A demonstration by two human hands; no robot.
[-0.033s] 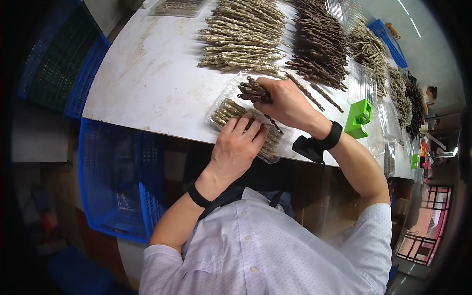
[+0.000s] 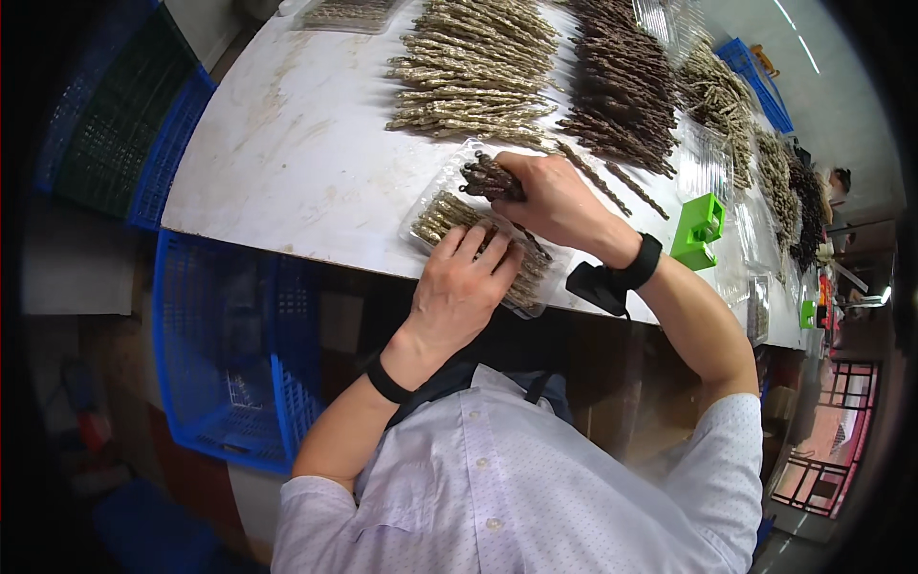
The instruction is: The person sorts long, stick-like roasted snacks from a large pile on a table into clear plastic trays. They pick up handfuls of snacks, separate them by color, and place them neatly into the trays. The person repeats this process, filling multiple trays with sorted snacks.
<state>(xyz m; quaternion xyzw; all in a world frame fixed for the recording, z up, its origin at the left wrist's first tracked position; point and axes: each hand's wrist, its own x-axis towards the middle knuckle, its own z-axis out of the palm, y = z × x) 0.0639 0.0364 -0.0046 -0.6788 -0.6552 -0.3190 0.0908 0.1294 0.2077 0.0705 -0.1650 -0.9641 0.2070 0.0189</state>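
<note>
A clear plastic tray (image 2: 422, 209) stands at the table's near edge, with light tan twisted sticks (image 2: 442, 216) lying along it. My left hand (image 2: 457, 282) rests over the tray, its fingers apart and stretched across the sticks; its fingertips are partly hidden among them. Above the tray's far side, my right hand (image 2: 555, 196) is closed round a bundle of dark brown twisted sticks (image 2: 490, 179). The bundle's ends poke out to the left of the fist. One dark stick slants down between my two hands.
Beyond the tray lie a big pile of tan sticks (image 2: 473, 72) and a dark brown pile (image 2: 622, 86). Loose dark sticks (image 2: 636, 189) and a green holder (image 2: 698, 232) sit to the right, near clear plastic trays (image 2: 703, 158). A blue crate (image 2: 215, 354) stands below the table's left edge.
</note>
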